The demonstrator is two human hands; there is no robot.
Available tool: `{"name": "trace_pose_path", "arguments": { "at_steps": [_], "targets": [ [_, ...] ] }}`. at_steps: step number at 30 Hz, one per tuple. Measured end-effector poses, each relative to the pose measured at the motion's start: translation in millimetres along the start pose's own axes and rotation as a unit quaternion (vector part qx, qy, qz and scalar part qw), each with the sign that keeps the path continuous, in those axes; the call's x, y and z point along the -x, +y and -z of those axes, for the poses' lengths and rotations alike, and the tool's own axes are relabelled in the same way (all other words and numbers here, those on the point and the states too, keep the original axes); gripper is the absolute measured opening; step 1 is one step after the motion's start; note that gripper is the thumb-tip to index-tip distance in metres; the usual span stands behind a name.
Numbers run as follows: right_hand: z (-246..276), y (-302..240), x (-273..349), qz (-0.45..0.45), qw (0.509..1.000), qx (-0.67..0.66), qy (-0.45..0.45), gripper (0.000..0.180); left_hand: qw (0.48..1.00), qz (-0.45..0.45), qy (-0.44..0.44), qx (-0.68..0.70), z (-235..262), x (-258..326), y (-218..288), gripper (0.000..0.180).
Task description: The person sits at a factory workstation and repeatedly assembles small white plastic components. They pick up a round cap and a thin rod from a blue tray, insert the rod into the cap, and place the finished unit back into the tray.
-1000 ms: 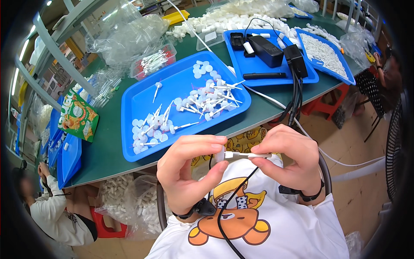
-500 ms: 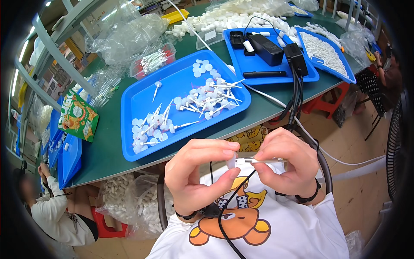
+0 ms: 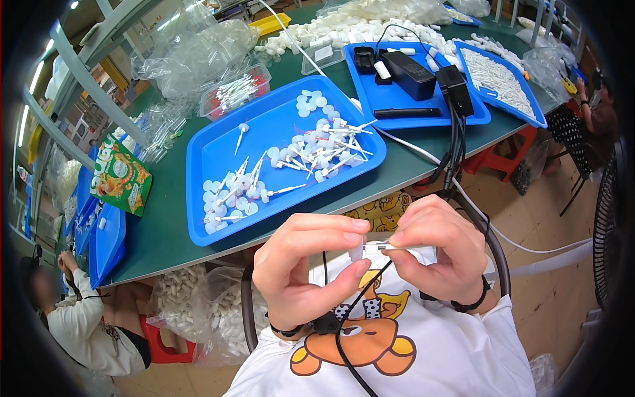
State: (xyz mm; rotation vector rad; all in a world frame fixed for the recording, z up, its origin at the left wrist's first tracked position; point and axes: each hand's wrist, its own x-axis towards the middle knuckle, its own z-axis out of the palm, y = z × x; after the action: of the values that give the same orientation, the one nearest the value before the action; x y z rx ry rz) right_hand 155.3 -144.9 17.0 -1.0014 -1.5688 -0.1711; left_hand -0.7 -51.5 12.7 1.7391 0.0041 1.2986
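In front of my chest, my left hand [image 3: 297, 258] pinches a small translucent white disc [image 3: 357, 250] between thumb and fingertips. My right hand [image 3: 444, 250] is closed on a thin white stick [image 3: 380, 247], which points left toward the disc. The two parts meet or nearly meet; I cannot tell whether they are joined. Beyond my hands, a large blue tray [image 3: 215, 155] on the table holds loose translucent discs [image 3: 311, 102] and many white sticks with discs at one end [image 3: 324, 147].
A second blue tray [image 3: 370, 96] carries black devices and cables. Another blue tray [image 3: 542, 120] holds short white sticks. White cylinders [image 3: 357, 30] heap at the back; a green snack bag [image 3: 122, 178] stands left. A black cable [image 3: 340, 331] hangs below my hands. People sit at both sides.
Both hands keep their grips. My left hand and the disc have shifted very slightly right, toward my right hand, and a little less of the stick shows between them.
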Motion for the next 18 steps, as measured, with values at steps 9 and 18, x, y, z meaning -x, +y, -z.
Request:
{"name": "trace_pose_path", "arguments": {
  "at_steps": [9,18],
  "targets": [
    [8.6,0.9,-5.1,-0.002,1.0,0.008,-0.017,0.029,1.0,-0.017,0.008,-0.001,5.5,1.6,-1.6,0.038],
    [9.5,2.2,-2.1,-0.001,1.0,0.003,-0.031,0.029,1.0,-0.008,-0.01,-0.004,0.1,0.4,-1.5,0.04]
  ]
}}
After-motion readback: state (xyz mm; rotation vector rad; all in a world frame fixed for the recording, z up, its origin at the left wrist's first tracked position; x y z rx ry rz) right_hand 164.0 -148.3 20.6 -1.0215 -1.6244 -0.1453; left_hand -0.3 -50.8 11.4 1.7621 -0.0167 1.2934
